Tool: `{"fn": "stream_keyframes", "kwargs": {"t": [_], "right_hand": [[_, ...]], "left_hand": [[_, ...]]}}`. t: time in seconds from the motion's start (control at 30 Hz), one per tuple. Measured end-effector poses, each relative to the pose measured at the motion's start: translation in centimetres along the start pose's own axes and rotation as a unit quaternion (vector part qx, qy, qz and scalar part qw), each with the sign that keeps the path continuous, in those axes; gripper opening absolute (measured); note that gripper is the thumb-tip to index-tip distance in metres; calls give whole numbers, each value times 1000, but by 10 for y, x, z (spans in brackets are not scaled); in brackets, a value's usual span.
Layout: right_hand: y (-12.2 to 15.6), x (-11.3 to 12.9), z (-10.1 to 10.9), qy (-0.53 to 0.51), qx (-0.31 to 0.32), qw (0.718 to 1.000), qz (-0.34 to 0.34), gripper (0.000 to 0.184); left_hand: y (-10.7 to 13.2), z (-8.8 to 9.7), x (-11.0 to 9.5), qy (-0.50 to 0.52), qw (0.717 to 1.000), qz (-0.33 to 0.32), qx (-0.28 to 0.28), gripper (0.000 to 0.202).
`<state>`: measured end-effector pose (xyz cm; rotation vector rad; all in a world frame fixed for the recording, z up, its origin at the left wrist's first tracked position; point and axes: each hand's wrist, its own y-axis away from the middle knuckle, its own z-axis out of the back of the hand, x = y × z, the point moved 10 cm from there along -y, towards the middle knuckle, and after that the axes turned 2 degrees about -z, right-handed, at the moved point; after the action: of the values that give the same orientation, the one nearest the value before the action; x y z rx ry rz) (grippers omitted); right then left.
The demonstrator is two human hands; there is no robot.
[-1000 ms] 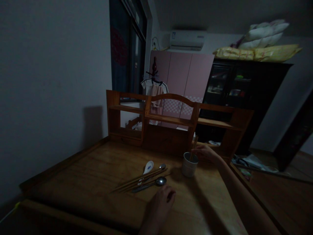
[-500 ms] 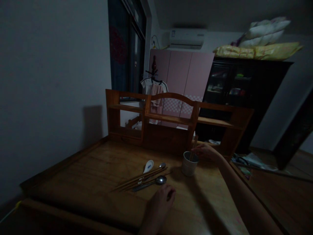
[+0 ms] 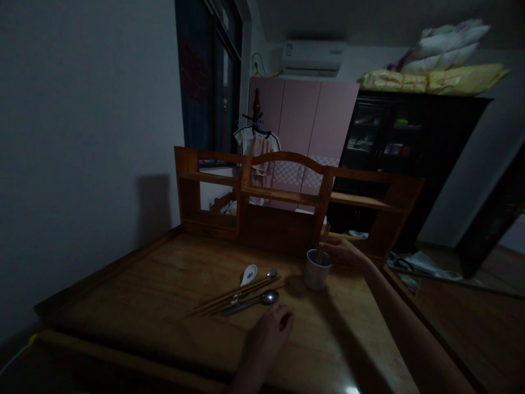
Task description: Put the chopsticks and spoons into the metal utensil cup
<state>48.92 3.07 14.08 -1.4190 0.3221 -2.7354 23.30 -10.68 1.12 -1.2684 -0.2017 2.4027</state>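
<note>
Cup [image 3: 315, 278], metal, pale, qty 1: upright on wooden tabletop [image 3: 156, 282]; contents below rim too dark to make out.
Chopsticks [image 3: 326, 234], thin, standing tilted in cup, tops above rim; lower ends hidden by cup wall, exact qty unclear.
R hand [image 3: 343, 250]: at cup's R rim, fingers narrow, pinched on the standing chopsticks; some fingertips hard to see (low light).
L hand [image 3: 268, 328]: L of cup, nearer wearer; fingers loosely curled, how tightly or w/ anything inside can't tell; wrist cut off at btm edge.
Large metal spoon [image 3: 269, 297]: L of cup, bowl just beyond L hand; dark hdl.
Loose chopsticks [image 3: 254, 287]: L of cup, heaped w/ spoons; count uncertain, near ends fade into tabletop.
White spoon [image 3: 249, 274], blue mark: L of cup, hdl partly under loose chopsticks.
Small metal spoon [image 3: 271, 272]: L of cup, hdl mostly hidden.
Shelf unit [image 3: 283, 196], wood: behind cup.
Pink wardrobe [image 3: 299, 120]: well behind cup, lower part blocked by shelf unit.
Dark cabinet [image 3: 435, 137]: behind cup, to R; contents blurred.
</note>
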Motion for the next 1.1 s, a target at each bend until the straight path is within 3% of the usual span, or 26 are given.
{"fn": "stream_keyframes", "kwargs": {"t": [0.07, 0.17, 0.2, 0.23, 0.3, 0.37, 0.47, 0.57, 0.63, 0.73, 0.87, 1.1], "right_hand": [[4, 14, 18, -14, -68, 998, 4, 56], [24, 47, 50, -24, -221, 974, 31, 68], [37, 63, 56, -26, -274, 960, 60, 69], [60, 86, 64, -32, -360, 923, 131, 63], [99, 119, 50, -23, -421, 875, 236, 49], [123, 136, 12, 5, -395, 870, 296, 38], [137, 136, -69, 89, -256, 885, 379, 27], [129, 103, -138, 184, -114, 906, 364, 31], [121, 78, -164, 225, -44, 920, 319, 31], [112, 50, -179, 261, 9, 931, 255, 29], [105, 27, -182, 280, 44, 937, 204, 29], [98, 16, -186, 253, 81, 943, 198, 28]], "left_hand": [[0, 0, -1, -2, 1000, -2, 1, 21], [1, 2, -2, -10, 1000, 1, -5, 22], [1, 4, -2, -10, 1000, 4, -11, 22], [2, 6, -3, -5, 1000, 6, -18, 23], [2, 13, -6, 12, 999, 7, -33, 23], [2, 23, -8, 25, 999, 2, -43, 23], [0, 53, 0, -1, 997, -6, -72, 24], [-2, 100, 25, -47, 990, -9, -130, 22], [-3, 130, 51, -77, 985, 9, -153, 23], [-5, 157, 89, -105, 983, 41, -145, 24], [-3, 163, 124, -98, 986, 84, -109, 29], [1, 155, 141, -84, 987, 102, -87, 30]]}}
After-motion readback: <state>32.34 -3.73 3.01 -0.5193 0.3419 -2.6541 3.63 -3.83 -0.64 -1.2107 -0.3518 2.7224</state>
